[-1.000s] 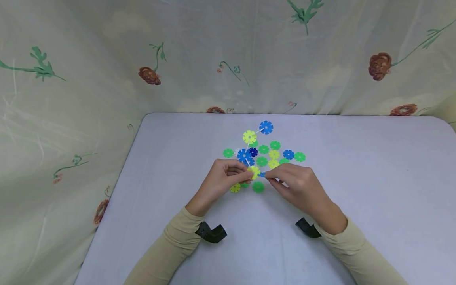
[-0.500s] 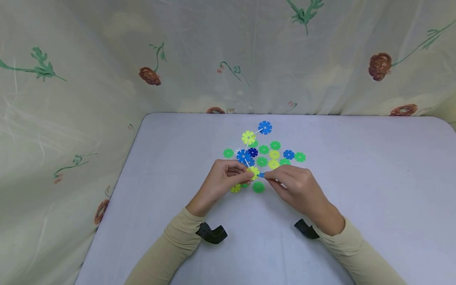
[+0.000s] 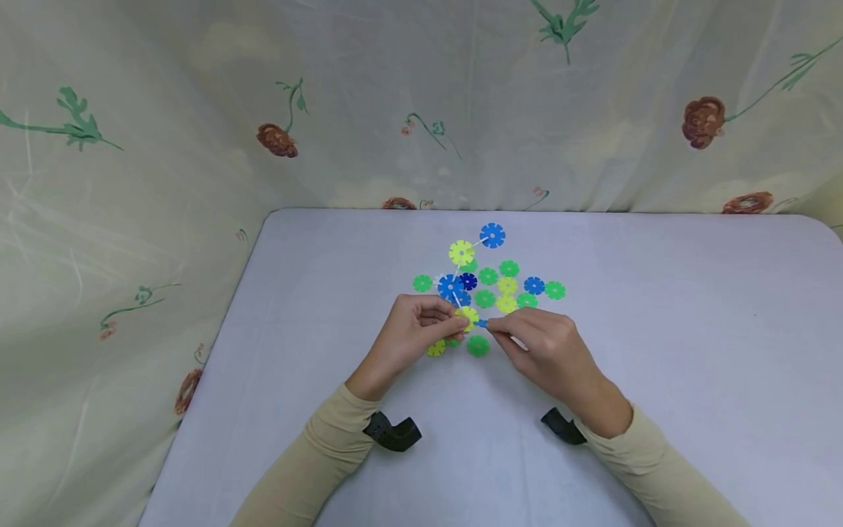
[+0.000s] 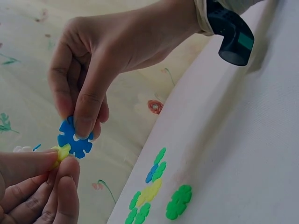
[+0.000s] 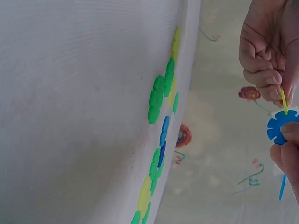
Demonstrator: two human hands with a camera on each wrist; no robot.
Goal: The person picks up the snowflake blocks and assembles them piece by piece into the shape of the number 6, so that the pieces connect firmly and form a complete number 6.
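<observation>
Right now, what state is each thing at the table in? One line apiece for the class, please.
Left fingers: pinching the yellow disc.
Right fingers: pinching the blue disc.
Yellow disc: held, linked to the chain.
Blue disc: touching the yellow disc; how far slotted, unclear.
Chain: joined, blue, yellow and white.
Loose discs: lying flat on the table.
Curtain: hanging, creased.

Yellow notched disc (image 3: 468,315), pinched, approx. face-up, held abv surface (image 3: 658,329); blue notched disc (image 4: 69,139), also pinched, touches its rim crosswise, edge-on from abv; can't tell if slots mate fully. From yellow, 3 thin white pcs (image 3: 457,300) w/ mid blue disc (image 3: 446,285), 2nd yellow disc (image 3: 456,252) & end blue disc (image 3: 498,236) run twd surface's far edge.
</observation>
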